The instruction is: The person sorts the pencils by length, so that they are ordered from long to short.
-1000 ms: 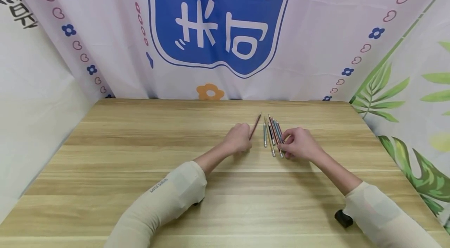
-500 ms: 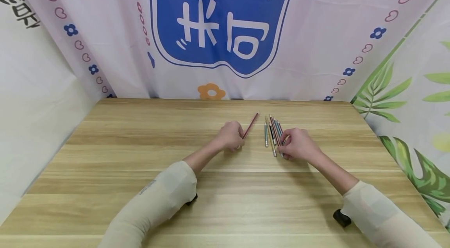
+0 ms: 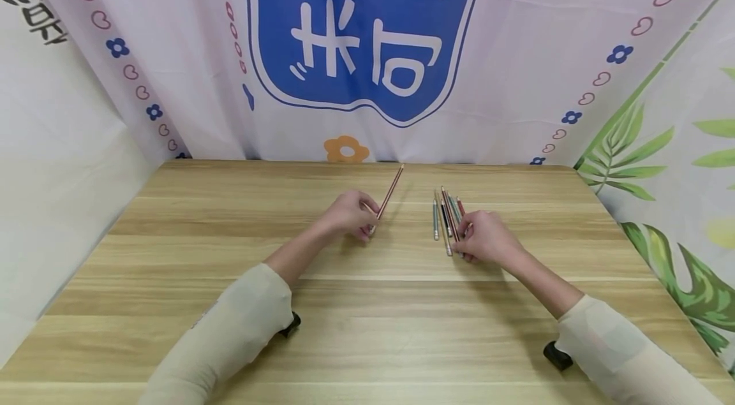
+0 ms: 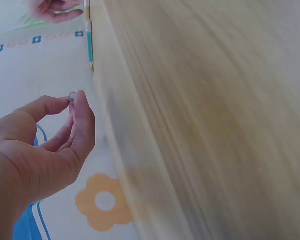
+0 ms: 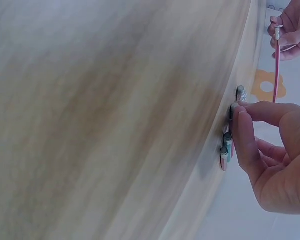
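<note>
In the head view my left hand [image 3: 351, 213] pinches a dark red pencil [image 3: 392, 189] near its eraser end, the tip slanting up and away to the right. The left wrist view shows that pencil's round end [image 4: 72, 95] between thumb and finger. To the right, several pencils lie close together pointing away, among them a teal pencil [image 3: 435, 220] at the group's left side. My right hand [image 3: 487, 236] is at the near right of this group, thumb and finger pinching a reddish pencil [image 3: 453, 222] by its near end. Its fingers partly hide the rightmost pencils.
All this is on a wood-grain table [image 3: 356, 328]. A printed curtain [image 3: 201, 73] hangs along the table's back edge, and a leaf-patterned sheet [image 3: 689, 201] hangs on the right. A black device [image 3: 557, 355] sits under the right sleeve.
My left hand has moved left, carrying the dark red pencil away from the group, and its tip has risen toward the back edge. The right hand stays nearly in place; a red pencil beside it now shows more.
</note>
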### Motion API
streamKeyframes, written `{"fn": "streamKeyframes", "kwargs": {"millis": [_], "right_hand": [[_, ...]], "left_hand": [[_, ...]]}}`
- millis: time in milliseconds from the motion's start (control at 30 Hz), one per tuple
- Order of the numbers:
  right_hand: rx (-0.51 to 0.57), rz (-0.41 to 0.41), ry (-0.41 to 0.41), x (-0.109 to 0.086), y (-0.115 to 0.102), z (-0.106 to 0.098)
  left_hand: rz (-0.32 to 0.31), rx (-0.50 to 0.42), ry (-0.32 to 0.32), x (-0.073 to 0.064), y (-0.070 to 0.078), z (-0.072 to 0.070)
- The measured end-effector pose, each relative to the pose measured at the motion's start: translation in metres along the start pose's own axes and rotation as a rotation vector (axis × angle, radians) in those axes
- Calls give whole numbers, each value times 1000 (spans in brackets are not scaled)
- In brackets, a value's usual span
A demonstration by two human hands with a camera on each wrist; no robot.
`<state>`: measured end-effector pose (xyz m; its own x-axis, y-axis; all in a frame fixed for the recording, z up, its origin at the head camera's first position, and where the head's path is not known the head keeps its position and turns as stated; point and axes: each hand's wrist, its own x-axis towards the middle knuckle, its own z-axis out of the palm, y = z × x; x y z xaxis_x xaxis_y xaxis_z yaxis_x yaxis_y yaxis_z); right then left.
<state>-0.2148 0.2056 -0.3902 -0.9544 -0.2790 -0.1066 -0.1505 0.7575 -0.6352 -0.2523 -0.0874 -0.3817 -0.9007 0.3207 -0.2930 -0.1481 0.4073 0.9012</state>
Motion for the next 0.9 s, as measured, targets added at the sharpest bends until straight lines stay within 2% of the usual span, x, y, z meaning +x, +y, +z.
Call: {"fn": "streamKeyframes", "kwargs": {"millis": [467,900], "right_hand": [[-42,49,3,2,-5,3],[-95,75,-22,5,-13,2]], "left_hand": [[-15,-78,65,-15,-11,-34],[8,-89,83,-27,-21,-53]]}}
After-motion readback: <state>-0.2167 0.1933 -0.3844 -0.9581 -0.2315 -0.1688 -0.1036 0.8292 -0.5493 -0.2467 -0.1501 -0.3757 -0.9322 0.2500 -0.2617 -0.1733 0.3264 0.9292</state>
